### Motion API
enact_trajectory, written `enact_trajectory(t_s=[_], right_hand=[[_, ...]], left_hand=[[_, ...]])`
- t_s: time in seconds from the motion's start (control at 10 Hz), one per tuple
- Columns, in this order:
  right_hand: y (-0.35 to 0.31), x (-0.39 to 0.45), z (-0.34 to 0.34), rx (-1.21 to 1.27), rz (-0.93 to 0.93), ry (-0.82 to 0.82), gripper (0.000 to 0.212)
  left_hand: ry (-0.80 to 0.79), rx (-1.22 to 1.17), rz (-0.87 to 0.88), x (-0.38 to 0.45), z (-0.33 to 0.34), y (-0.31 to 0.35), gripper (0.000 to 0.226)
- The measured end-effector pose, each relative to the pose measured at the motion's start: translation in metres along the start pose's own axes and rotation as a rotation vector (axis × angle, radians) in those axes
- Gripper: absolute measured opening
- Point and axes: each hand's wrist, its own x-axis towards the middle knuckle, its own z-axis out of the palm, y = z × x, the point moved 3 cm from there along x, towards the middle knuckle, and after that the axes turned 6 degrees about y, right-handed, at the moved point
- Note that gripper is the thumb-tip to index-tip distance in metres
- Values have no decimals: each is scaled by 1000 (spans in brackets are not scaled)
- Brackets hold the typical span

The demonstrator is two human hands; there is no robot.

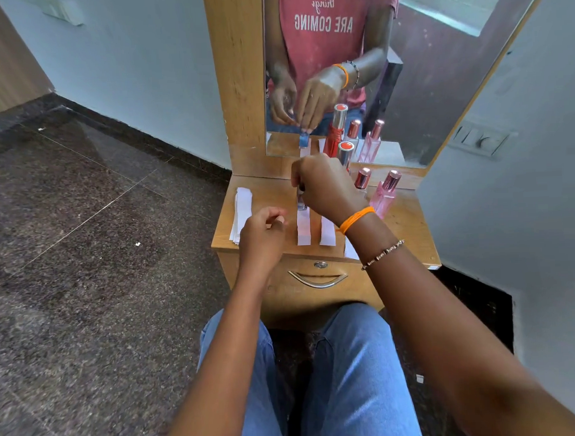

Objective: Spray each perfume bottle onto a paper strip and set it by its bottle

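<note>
My right hand grips the top of a small blue perfume bottle that stands on the wooden dresser top, mostly hidden by the fingers. Just in front of the bottle lies a paper strip, and a second strip lies to its right. A third strip shows partly under my right wrist. My left hand hovers to the left of the strips, fingers curled, holding nothing. A stack of unused strips lies at the left edge.
Behind my right hand stand a tall red bottle with a silver cap, a small bottle with a rose cap and a pink bottle. A mirror rises behind them. A drawer with a metal handle sits below the top.
</note>
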Motion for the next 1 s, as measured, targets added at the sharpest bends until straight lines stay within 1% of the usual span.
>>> enact_trajectory(t_s=[0.1, 0.2, 0.5, 0.8, 0.9, 1.0], right_hand=[[-3, 4, 2, -97, -18, -34, 26], [-4, 8, 4, -126, -15, -38, 28], [2, 12, 11, -114, 14, -65, 25], [-3, 10, 10, -126, 4, -41, 28], [-9, 5, 1, -147, -3, 25, 28], [-9, -16, -6, -79, 45, 185, 23]], left_hand=[[5, -4, -3, 1, -1, 0, 23], [9, -6, -4, 3, -2, 0, 23], [-6, 0, 3, 6, -2, -3, 24], [-12, 10, -2, 8, 1, -6, 22], [9, 24, 46, 8, 0, -4, 21], [163, 93, 301, 2, -2, 8, 25]])
